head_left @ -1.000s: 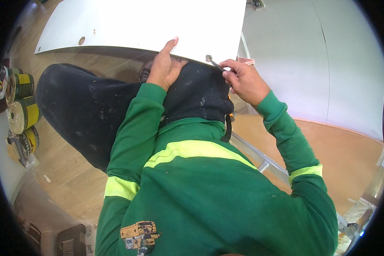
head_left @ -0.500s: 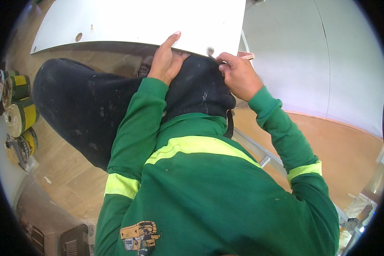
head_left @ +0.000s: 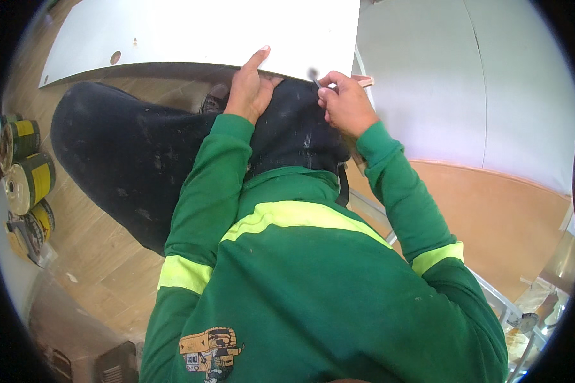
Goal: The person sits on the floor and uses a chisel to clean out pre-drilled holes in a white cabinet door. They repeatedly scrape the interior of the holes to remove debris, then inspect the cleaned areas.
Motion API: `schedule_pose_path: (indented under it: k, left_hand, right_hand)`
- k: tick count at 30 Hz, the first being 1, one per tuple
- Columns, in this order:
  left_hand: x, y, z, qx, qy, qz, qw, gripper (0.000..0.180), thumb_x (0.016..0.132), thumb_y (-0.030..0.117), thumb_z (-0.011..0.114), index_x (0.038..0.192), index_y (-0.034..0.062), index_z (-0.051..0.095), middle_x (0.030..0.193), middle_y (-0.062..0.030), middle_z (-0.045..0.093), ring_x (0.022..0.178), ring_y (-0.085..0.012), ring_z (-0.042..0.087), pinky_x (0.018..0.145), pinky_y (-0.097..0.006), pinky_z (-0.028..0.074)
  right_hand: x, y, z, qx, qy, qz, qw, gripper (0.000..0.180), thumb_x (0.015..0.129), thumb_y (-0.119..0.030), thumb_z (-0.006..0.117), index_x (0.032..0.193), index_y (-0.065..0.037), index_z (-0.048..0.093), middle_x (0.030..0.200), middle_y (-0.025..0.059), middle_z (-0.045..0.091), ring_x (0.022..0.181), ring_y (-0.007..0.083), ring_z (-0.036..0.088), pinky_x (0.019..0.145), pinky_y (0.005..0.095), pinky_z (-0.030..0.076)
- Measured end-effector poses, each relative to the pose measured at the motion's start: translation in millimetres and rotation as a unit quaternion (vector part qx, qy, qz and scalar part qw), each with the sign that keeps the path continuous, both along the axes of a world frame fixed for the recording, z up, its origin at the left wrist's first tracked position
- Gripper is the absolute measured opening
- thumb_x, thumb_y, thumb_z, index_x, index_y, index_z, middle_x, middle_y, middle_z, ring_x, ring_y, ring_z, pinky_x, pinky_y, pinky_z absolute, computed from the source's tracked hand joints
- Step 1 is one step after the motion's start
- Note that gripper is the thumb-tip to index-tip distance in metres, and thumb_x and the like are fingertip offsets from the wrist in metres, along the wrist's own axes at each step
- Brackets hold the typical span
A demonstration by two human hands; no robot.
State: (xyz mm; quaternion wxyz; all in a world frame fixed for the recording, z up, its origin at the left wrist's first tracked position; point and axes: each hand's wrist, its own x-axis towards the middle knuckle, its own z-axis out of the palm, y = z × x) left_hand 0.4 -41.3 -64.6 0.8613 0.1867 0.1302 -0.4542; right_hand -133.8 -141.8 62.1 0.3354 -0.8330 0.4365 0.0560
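Observation:
A white panel (head_left: pixel 198 32) with round holes lies across my thighs at the top of the view. My left hand (head_left: pixel 252 92) grips its near edge, thumb flat on the top face and fingers curled below. Close to the panel's right corner, my right hand (head_left: pixel 348 105) pinches a slim dark tool (head_left: pixel 316 82). Its tip meets a dark round spot (head_left: pixel 313 73) near the edge; whether that spot is a hole I cannot make out. Most of the tool is hidden by my fingers.
Several cans with yellow labels (head_left: pixel 41 179) stand along the left. A metal ladder (head_left: pixel 370 210) passes behind my right arm. Light grey sheeting (head_left: pixel 428 83) and an orange-brown surface (head_left: pixel 492 223) lie to the right. A dark crate (head_left: pixel 112 364) sits at lower left.
My right hand has shifted slightly left and up, with the tool still at the dark spot. My left hand keeps its grip on the panel. The view has moved a little.

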Motion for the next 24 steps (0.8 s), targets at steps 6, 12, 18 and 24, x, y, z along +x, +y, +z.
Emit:
schedule_pose_path:
  k: [6, 12, 18, 24]
  left_hand:
    - [2.3, 1.4, 0.4, -0.01, -0.019, 0.002, 1.0, 0.057, 0.108, 0.018, 0.066, 0.153, -0.0053, 0.039, 0.15, -0.0223, 0.049, 0.147, -0.0351, 0.048, 0.127, -0.057, 0.041]
    - [3.0, 3.0, 5.1, 0.001, -0.004, 0.003, 1.0, 0.055, 0.108, 0.019, 0.067, 0.151, -0.0051, 0.042, 0.15, -0.0217, 0.05, 0.147, -0.0344, 0.048, 0.126, -0.058, 0.042]
    - [-0.4, 0.1, 1.4, 0.0, -0.006, 0.0, 1.0, 0.049, 0.106, 0.018, 0.068, 0.146, -0.0025, 0.047, 0.144, -0.0189, 0.054, 0.141, -0.0318, 0.053, 0.125, -0.057, 0.042]
    - [-1.6, -4.0, -1.0, 0.027, 0.002, 0.01, 1.0, 0.044, 0.106, 0.018, 0.068, 0.142, -0.0015, 0.053, 0.143, -0.0159, 0.058, 0.138, -0.0303, 0.055, 0.124, -0.057, 0.039]
  right_hand:
    - [10.8, -25.5, 51.4, 0.005, 0.133, 0.145, 0.98, 0.02, 0.102, -0.011, 0.066, 0.118, -0.002, 0.074, 0.085, 0.0093, 0.072, 0.078, 0.0183, 0.067, 0.074, 0.0373, 0.056]
    - [12.2, -34.1, 43.4, -0.074, 0.093, 0.256, 0.959, 0.017, 0.102, -0.008, 0.065, 0.114, 0.001, 0.073, 0.081, 0.0068, 0.068, 0.072, 0.0161, 0.059, 0.071, 0.0362, 0.053]
    - [6.7, -25.0, 32.0, -0.085, 0.075, 0.22, 0.969, 0.016, 0.1, -0.007, 0.065, 0.111, 0.001, 0.074, 0.077, 0.0059, 0.067, 0.072, 0.0141, 0.06, 0.067, 0.0341, 0.052]
    - [1.0, -23.1, 9.4, -0.023, 0.033, 0.086, 0.995, 0.015, 0.095, -0.009, 0.072, 0.107, -0.002, 0.077, 0.09, 0.0194, 0.076, 0.086, 0.031, 0.074, 0.083, 0.0424, 0.057]
